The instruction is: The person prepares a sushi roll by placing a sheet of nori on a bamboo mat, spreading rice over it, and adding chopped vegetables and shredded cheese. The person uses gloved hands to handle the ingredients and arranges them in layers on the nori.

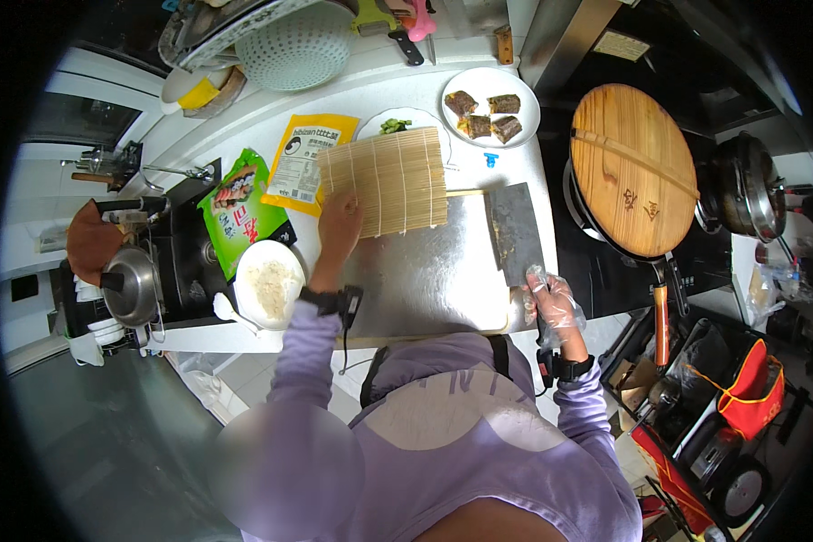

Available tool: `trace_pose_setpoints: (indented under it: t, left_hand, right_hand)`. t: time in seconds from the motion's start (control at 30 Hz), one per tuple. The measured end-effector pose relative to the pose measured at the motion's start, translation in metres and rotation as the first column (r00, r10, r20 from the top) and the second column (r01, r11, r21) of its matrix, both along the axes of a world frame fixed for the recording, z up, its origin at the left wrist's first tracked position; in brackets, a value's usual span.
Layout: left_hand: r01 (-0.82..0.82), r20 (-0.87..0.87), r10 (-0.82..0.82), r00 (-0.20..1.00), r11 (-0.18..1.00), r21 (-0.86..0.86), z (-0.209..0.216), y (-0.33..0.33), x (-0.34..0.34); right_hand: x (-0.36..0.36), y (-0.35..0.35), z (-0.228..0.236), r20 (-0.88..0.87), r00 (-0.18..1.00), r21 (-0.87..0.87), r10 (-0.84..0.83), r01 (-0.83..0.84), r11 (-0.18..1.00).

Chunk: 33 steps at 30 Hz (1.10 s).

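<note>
My left hand (339,228) is closed on the lower left corner of a bamboo sushi mat (388,181). The mat lies flat or slightly raised over the far part of a shiny metal cutting board (406,280); I cannot tell which. In a clear plastic glove, my right hand (553,303) grips the handle end of a cleaver (515,230). Its broad dark blade points away from me along the board's right edge. Beyond the mat, a white plate (434,137) with green vegetable pieces is partly covered. Another white plate (472,83) holds several cut seaweed rolls (504,128).
Left of the board stand a bowl of rice (269,284), a white rice paddle (235,313), a green package (244,203) and a yellow pouch (307,158). A small blue clip (490,160) lies near the plates. A wooden-lidded wok (637,172) sits on the black stove at right.
</note>
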<state>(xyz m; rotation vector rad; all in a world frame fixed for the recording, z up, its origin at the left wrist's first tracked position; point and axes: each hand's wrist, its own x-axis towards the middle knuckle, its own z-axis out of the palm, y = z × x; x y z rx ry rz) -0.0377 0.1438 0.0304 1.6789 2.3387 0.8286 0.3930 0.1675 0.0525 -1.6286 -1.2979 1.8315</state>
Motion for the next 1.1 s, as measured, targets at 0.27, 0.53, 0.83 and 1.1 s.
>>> trace_pose_setpoints:
  t: [0.27, 0.53, 0.83, 1.1]
  left_hand:
    - [0.032, -0.197, -0.057, 0.979, 0.991, -0.132, 0.007, 0.054, -0.009]
    - [-0.083, 0.198, 0.08, 0.977, 0.996, 0.008, 0.016, -0.046, -0.013]
    - [-0.298, 0.305, 0.289, 0.907, 0.954, -0.019, 0.009, -0.12, -0.014]
    - [-0.341, 0.297, 0.337, 0.894, 0.939, -0.039, -0.007, -0.105, -0.026]
  right_hand:
    - [-0.001, -0.026, 0.015, 0.131, 0.988, 0.062, -0.078, 0.07, 0.996]
    - [0.009, -0.037, 0.009, -0.147, 0.962, -0.165, -0.231, 0.206, 0.964]
    - [0.0, -0.007, -0.029, -0.083, 0.993, -0.005, -0.08, 0.08, 0.997]
    - [0.031, 0.006, -0.063, -0.125, 0.971, 0.035, -0.206, 0.212, 0.977]
